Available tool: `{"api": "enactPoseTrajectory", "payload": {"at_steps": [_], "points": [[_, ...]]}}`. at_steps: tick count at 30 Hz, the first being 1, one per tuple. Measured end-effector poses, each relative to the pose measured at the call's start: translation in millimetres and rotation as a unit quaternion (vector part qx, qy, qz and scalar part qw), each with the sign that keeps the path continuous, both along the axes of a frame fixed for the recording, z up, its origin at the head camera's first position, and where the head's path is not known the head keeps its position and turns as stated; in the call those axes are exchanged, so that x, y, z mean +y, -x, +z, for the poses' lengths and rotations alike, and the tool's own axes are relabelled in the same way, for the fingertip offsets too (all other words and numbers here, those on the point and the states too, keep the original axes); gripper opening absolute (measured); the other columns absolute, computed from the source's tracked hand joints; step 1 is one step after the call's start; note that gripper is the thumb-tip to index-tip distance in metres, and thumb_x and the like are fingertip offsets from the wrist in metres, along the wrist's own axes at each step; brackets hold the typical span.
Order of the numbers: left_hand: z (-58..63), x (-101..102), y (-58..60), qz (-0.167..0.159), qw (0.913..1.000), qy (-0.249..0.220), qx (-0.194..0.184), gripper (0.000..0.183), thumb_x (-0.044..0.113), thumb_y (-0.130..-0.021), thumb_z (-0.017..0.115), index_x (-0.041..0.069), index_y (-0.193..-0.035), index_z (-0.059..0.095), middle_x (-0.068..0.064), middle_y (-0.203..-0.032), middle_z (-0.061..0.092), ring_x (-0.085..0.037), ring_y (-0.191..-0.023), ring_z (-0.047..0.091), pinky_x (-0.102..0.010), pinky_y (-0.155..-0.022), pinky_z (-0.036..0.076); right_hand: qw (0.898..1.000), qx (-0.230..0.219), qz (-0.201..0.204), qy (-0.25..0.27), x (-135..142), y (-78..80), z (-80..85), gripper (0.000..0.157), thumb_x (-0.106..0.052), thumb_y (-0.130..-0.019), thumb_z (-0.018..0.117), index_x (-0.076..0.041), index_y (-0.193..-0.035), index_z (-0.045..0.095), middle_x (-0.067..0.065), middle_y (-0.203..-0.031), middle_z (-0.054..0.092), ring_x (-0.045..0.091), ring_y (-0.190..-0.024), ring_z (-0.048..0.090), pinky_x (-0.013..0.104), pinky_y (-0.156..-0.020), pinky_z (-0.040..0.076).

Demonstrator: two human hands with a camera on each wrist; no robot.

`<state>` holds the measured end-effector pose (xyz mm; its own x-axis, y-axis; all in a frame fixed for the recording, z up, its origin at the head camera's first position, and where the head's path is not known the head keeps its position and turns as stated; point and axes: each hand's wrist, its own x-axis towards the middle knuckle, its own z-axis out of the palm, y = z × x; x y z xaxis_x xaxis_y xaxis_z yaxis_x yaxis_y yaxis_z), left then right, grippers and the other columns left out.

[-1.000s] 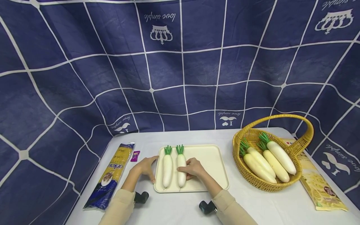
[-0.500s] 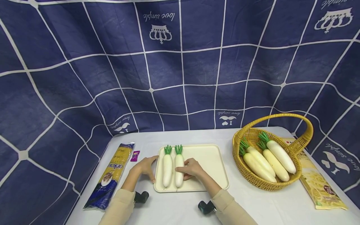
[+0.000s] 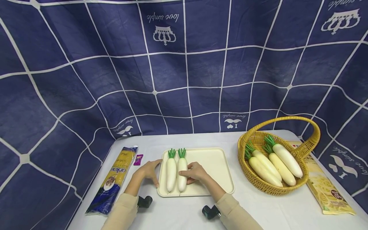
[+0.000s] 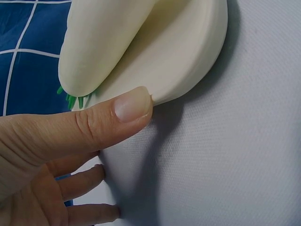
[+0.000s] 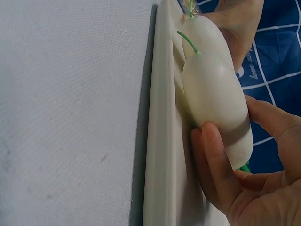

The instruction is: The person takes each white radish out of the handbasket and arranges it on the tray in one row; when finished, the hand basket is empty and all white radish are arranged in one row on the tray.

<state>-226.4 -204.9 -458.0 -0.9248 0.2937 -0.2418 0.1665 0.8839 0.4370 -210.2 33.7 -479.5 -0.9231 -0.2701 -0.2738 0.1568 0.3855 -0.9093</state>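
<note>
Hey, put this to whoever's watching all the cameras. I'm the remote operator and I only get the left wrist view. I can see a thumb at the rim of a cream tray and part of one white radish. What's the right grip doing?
Observer: The person's right grip holds a second white radish on the tray, next to the one you can see.

Operator: Okay, and are there any more radishes off the tray?

Observer: Yes, four more radishes lie in a wicker basket beyond the tray, on the person's right.
</note>
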Motion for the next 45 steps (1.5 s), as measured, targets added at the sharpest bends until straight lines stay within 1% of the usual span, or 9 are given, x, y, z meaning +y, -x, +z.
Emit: {"api": "enactPoseTrajectory", "payload": {"at_steps": [11, 24, 35, 43, 45], "points": [[1.1, 0.1, -0.8, 0.003, 1.0000, 0.004, -0.004, 0.111, 0.011, -0.039, 0.093, 0.002, -0.138, 0.044, -0.026, -0.132, 0.050, -0.047, -0.123, 0.043, -0.057, -0.103, 0.037, 1.000, -0.001, 0.003, 0.019, -0.4, -1.6, 0.3, 0.065, -0.022, -0.078, 0.075, 0.019, -0.118, 0.045, 0.013, -0.068, 0.065, 0.014, -0.048, 0.063, 0.027, -0.050, 0.058], [2.4, 0.5, -1.8, 0.003, 1.0000, 0.007, -0.004, 0.111, 0.011, -0.039, 0.093, 0.002, -0.138, 0.043, -0.027, -0.132, 0.050, -0.047, -0.123, 0.043, -0.057, -0.103, 0.037, 1.000, -0.005, 0.009, 0.026, -0.1, -0.2, -0.9, 0.068, -0.022, -0.079, 0.074, 0.021, -0.121, 0.042, 0.014, -0.071, 0.065, 0.015, -0.049, 0.064, 0.027, -0.052, 0.058], [1.9, 0.2, -1.3, -0.002, 1.0000, 0.007, -0.001, 0.110, 0.012, -0.040, 0.093, 0.001, -0.138, 0.043, -0.027, -0.132, 0.050, -0.046, -0.123, 0.044, -0.057, -0.103, 0.037, 0.999, -0.017, 0.003, 0.036, -3.6, -0.3, -1.1, 0.069, -0.020, -0.078, 0.075, 0.020, -0.122, 0.041, 0.014, -0.072, 0.065, 0.015, -0.051, 0.065, 0.028, -0.053, 0.058], [1.7, 0.6, -1.8, 0.000, 1.0000, 0.003, 0.002, 0.111, 0.012, -0.039, 0.094, 0.001, -0.137, 0.044, -0.027, -0.131, 0.051, -0.046, -0.121, 0.045, -0.056, -0.102, 0.038, 0.999, -0.013, 0.005, 0.033, -2.4, -0.8, 0.8, 0.066, -0.021, -0.079, 0.074, 0.021, -0.121, 0.042, 0.014, -0.072, 0.065, 0.017, -0.052, 0.065, 0.028, -0.053, 0.058], [1.8, 0.6, -1.7, -0.003, 1.0000, 0.004, 0.005, 0.110, 0.012, -0.039, 0.093, 0.001, -0.137, 0.044, -0.026, -0.130, 0.052, -0.046, -0.121, 0.045, -0.056, -0.102, 0.038, 1.000, -0.008, 0.008, 0.020, -1.2, -0.7, 0.9, 0.067, -0.023, -0.080, 0.073, 0.021, -0.120, 0.043, 0.013, -0.071, 0.065, 0.016, -0.050, 0.065, 0.027, -0.051, 0.058]]}}
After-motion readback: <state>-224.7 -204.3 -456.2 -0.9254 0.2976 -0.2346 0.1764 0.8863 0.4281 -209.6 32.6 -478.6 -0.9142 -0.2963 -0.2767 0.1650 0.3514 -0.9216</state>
